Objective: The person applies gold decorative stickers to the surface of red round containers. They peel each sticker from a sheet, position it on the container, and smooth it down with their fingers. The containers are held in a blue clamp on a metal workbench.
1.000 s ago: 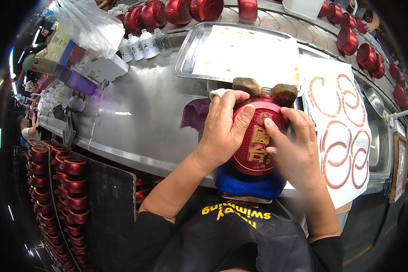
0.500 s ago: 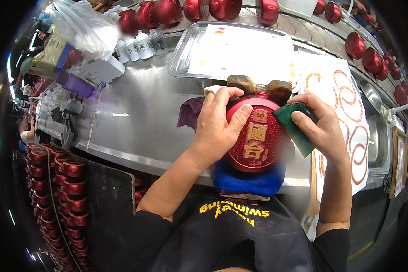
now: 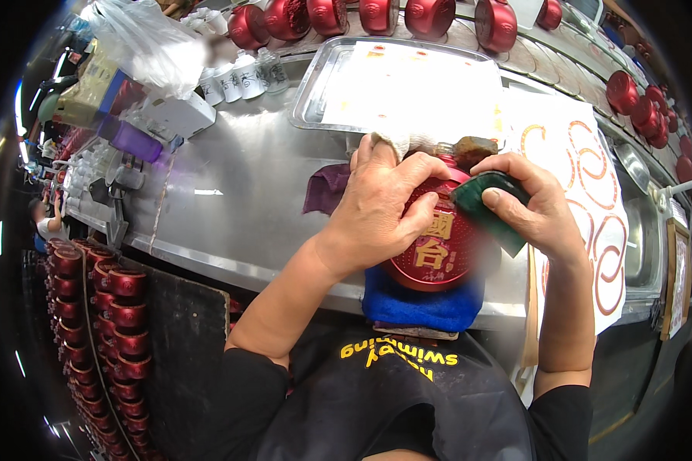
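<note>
A round, flat red bottle (image 3: 430, 270) with raised gold characters lies face up on a folded blue towel (image 3: 423, 303), its neck pointing away from me. My left hand (image 3: 369, 207) reaches over the bottle's upper left, closed round a white cloth (image 3: 396, 143). Its thumb and forefinger come together over the bottle's upper face; whatever is between them is hidden. In my right hand (image 3: 534, 203) is a dark green flat scraper (image 3: 490, 196), pinched between thumb and fingers, its edge at the bottle's upper right. A brown block (image 3: 473, 150) sits right of the neck.
Left of my hand lies a purple cloth (image 3: 327, 188) on the steel table (image 3: 238, 215). A metal tray (image 3: 306, 104) with white sheets is beyond the bottle. Sheets of red ring-shaped pieces (image 3: 592, 165) are at right. Red bottles (image 3: 378, 15) line a conveyor at the back.
My left hand has moved right and away with the white cloth, covering the left brown block. The scraper has shifted slightly left, up the bottle. Bottles on the conveyor have moved right.
</note>
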Tool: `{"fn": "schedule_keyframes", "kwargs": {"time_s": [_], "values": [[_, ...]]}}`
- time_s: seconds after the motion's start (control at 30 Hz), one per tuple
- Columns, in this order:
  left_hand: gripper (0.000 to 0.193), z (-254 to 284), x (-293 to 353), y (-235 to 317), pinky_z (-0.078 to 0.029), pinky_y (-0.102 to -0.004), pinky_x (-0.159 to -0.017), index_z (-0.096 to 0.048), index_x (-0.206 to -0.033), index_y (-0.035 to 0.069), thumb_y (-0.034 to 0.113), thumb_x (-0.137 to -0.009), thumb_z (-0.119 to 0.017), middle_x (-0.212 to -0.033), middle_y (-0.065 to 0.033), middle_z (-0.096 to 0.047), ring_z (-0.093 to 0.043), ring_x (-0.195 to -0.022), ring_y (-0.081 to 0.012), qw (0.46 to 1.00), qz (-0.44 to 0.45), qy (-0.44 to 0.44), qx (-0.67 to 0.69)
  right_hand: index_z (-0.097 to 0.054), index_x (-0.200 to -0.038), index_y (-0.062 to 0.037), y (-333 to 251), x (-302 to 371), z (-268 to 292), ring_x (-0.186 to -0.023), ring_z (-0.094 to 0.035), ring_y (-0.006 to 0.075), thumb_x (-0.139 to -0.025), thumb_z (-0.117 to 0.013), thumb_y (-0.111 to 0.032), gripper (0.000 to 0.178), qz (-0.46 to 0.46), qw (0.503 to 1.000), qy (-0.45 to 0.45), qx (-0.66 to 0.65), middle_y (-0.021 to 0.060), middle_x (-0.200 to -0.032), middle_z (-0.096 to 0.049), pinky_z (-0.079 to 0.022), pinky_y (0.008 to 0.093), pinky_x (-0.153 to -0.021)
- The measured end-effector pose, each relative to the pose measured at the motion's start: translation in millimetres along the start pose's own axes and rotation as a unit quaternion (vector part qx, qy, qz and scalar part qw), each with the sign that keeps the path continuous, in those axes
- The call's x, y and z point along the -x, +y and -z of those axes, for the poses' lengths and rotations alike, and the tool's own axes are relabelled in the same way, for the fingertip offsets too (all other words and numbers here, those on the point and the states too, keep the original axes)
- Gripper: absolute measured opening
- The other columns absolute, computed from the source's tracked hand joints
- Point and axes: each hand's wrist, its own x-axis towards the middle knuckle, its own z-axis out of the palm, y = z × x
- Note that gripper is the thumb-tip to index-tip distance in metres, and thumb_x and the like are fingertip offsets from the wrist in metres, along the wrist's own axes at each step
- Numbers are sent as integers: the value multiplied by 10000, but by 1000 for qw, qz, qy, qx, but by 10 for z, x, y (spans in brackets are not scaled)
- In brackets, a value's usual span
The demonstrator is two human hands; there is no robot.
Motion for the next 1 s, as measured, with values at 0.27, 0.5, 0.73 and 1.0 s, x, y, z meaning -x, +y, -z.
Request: {"fn": "schedule_keyframes", "kwargs": {"time_s": [0.27,0.5,0.73,1.0], "values": [[123,48,-27,95,-382,-494,-953,-682,-997,125,145,-876,-686,-1048,-185,-560,-484,-1064,-395,999,-26,-17,-39,-641,-1291,10,-113,169,-56,-1229,-632,213,-1008,-515,45,311,98,990,97,15,169,-1451,-602,-527,345,-991],[224,26,65,132,-376,-493,-986,-670,-1088,106,173,-877,-704,-1169,-198,-572,-483,-1102,-401,999,-32,12,-9,-658,-1011,-2,-179,83,-363,-1247,-599,362,-844,-722,30,181,195,933,106,284,185,-1408,-587,-483,433,-1048],[798,-109,508,245,-289,-532,-1156,-448,-1477,18,351,-853,-818,-1494,-291,-399,-394,-1366,-446,992,80,72,-69,-628,-928,-11,-102,29,-435,-1213,-606,358,-849,-711,13,118,177,937,136,267,167,-1318,-616,-474,440,-1047],[982,-202,624,257,-280,-538,-1163,-362,-1548,26,332,-775,-885,-1556,-302,-342,-364,-1414,-452,988,112,54,-91,-638,-896,6,-113,-26,-483,-1146,-599,391,-848,-714,-14,93,190,934,151,263,210,-1250,-616,-488,451,-985]]}}
